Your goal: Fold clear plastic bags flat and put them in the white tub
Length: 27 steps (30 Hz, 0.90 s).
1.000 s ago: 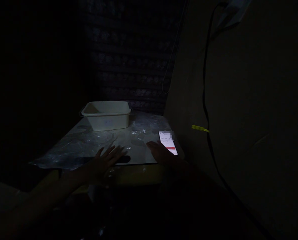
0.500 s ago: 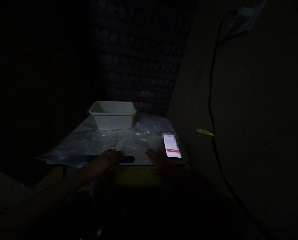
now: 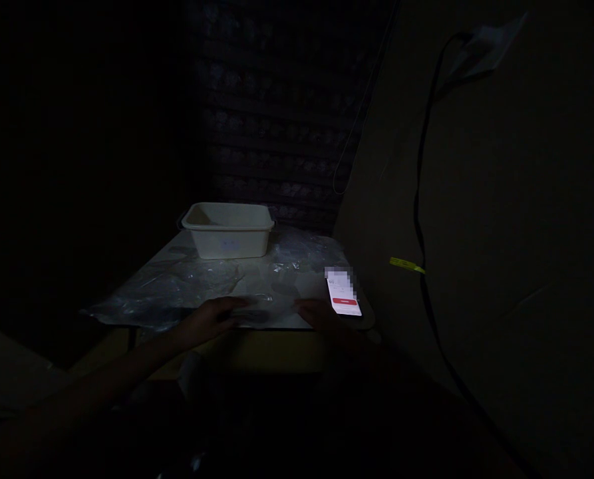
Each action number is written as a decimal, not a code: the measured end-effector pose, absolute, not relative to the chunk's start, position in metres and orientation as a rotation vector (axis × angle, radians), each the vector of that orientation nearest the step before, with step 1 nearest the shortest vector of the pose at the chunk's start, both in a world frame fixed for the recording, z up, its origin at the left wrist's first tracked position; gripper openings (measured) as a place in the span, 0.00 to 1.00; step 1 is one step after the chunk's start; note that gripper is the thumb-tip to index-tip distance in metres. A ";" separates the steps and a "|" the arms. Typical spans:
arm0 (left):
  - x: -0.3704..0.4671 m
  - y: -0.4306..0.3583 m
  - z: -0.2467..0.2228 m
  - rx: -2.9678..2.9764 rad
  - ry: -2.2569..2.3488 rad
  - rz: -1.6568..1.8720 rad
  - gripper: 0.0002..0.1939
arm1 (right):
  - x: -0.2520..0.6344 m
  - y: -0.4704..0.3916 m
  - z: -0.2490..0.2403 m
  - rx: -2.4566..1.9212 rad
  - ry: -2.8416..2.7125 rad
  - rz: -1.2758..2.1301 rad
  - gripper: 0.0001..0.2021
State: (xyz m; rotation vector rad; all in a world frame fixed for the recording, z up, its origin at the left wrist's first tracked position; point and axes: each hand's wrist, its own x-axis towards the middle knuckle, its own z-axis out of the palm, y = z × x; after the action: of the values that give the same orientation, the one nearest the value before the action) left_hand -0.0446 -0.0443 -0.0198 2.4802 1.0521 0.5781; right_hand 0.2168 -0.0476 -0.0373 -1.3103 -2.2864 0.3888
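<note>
In the dim light a sheet of clear plastic film (image 3: 267, 307) stretches between my hands over the table's front edge, veiling a dark slot there. My left hand (image 3: 211, 320) is closed at the film's left end, thumb and fingers together. At its right end my right hand (image 3: 319, 314) is closed too, beside a lit phone (image 3: 343, 303) with a red button on its screen. The fingertips of both hands are dark and hard to make out. More crumpled clear plastic (image 3: 161, 293) lies on the tabletop to the left.
A cream plastic basin (image 3: 231, 243) with a handle stands at the back left of the pale table (image 3: 364, 318). Further clear plastic (image 3: 309, 249) lies behind, to the right. A dark cable (image 3: 419, 199) with a yellow tag (image 3: 404, 264) hangs along the right-hand wall.
My fingers, spread flat on the table before, have closed at the film's two ends. The film now covers the dark slot that was partly bare. Basin and phone stay in place.
</note>
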 end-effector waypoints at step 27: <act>0.001 -0.016 -0.020 1.318 1.230 0.993 0.09 | 0.214 -0.009 -0.024 -1.391 -1.189 1.101 0.09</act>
State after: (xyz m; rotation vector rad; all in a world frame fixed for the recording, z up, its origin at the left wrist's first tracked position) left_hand 0.0009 -0.0156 -0.0202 1.3180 1.2301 0.9929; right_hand 0.2144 -0.0090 -0.0237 -1.3913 -1.1895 1.1015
